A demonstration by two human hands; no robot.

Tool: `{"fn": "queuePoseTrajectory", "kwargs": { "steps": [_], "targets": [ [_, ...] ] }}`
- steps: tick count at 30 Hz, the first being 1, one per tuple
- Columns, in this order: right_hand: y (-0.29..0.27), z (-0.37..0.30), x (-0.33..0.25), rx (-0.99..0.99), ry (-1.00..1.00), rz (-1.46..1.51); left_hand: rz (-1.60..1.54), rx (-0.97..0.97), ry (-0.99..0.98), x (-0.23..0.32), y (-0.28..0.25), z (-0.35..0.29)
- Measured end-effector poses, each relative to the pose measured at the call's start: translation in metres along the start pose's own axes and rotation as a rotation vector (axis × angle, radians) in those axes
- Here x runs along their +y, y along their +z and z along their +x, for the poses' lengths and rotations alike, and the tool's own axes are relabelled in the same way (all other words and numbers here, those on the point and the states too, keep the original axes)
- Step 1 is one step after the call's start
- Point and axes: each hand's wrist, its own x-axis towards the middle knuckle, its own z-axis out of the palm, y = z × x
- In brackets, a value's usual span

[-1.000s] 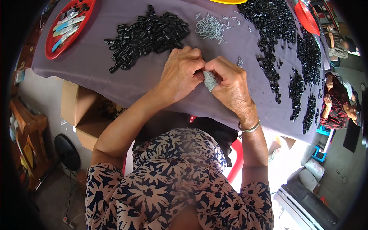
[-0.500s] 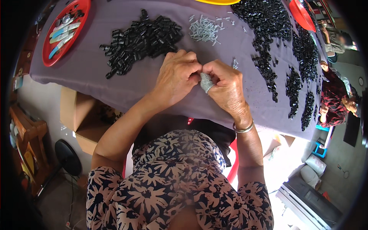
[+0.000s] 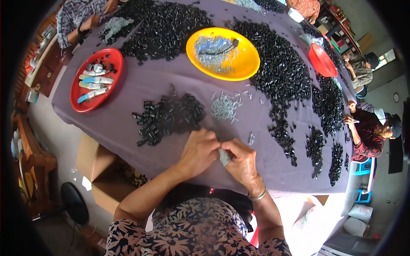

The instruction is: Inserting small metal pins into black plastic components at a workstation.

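My left hand (image 3: pixel 198 152) and my right hand (image 3: pixel 241 161) meet at the fingertips over the near edge of the table. Both are closed in a pinch, and whatever they hold is hidden between the fingers. A grey finger cover (image 3: pixel 224 158) wraps one digit of the right hand, and a bangle (image 3: pixel 258 195) circles that wrist. Just beyond the left hand lies a heap of black plastic pieces (image 3: pixel 171 114). A small pile of silvery pins or screws (image 3: pixel 225 106) sits past the fingertips, and a few more loose ones (image 3: pixel 252 138) lie by the right hand.
A yellow tray (image 3: pixel 250 70) holds more small silvery pieces. Tools and small tins lie in a red tray (image 3: pixel 119 81) at left. Large black heaps (image 3: pixel 277 64) spread across the purple-grey tablecloth (image 3: pixel 132 79). A red bowl (image 3: pixel 323 62) stands at right. Other people (image 3: pixel 371 132) sit around the table.
The view has tilted upward, so more of the far table, the whole yellow tray and other people show. My hands remain pinched together at the near edge.
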Motion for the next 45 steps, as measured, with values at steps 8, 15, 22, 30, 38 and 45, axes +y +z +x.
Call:
{"fn": "queuePoseTrajectory", "kwargs": {
  "steps": [8,15,22,30,38,45],
  "targets": [
    [-0.008,-0.003,0.000,-0.057,0.012,0.010,-0.014,-0.056,0.005,0.000,-0.005,-0.001],
    [-0.011,0.001,-0.005,-0.122,0.023,0.038,0.006,-0.092,-0.018,0.001,-0.005,-0.005],
    [-0.006,0.010,0.008,-0.116,-0.124,-0.037,0.003,-0.059,-0.002,-0.002,-0.007,0.007],
    [-0.036,-0.029,0.013,0.142,0.102,0.044,-0.074,-0.050,-0.022,0.005,-0.007,0.008],
    [-0.167,-0.114,0.087,0.460,0.463,-0.505,-0.094,-0.051,0.001,0.008,-0.008,0.003],
    [-0.185,-0.115,0.090,0.343,0.470,-0.374,-0.080,-0.045,-0.018,0.008,-0.005,0.003]
  ]
}}
